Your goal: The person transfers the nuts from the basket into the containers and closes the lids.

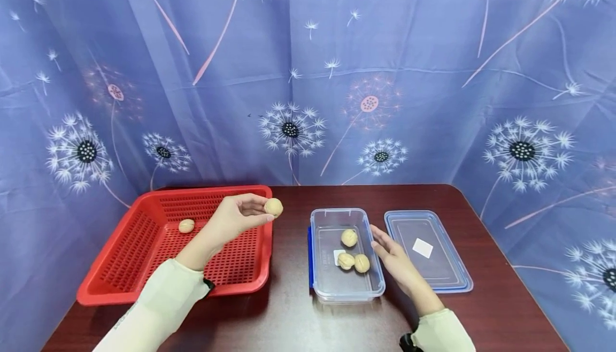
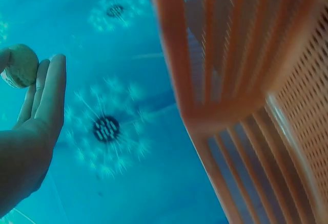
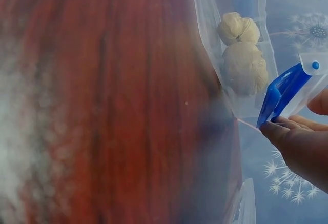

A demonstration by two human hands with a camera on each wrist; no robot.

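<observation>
The walnut (image 1: 273, 207) is pinched between the thumb and fingertips of the left hand (image 1: 234, 218) and is held in the air above the right edge of the red basket (image 1: 120, 266), between this basket and the clear box (image 1: 347, 289). It is judged to be light, hard and stiff, with a rounded shape and a wrinkled, pale tan shell; such a rough surface is probably not slippery. The shell could crack if it is dropped or squeezed strongly, so a gentle hold across its widest part, as is seen now, seems suitable. In the left wrist view the same walnut (image 2: 20, 65) is seen at the fingertips (image 2: 54, 88).

One more walnut (image 1: 186, 226) lies inside the basket, which is made of stiff perforated plastic. Three walnuts (image 1: 354, 253) lie in the clear box, a thin transparent plastic container with blue clips (image 3: 282, 90). The right hand (image 1: 394, 258) is laid against the right wall of this box with fingers nearly straight, touching it and gripping nothing. The flat lid (image 1: 428, 250) lies on the dark wooden counter (image 1: 289, 320) just beside the box.
</observation>
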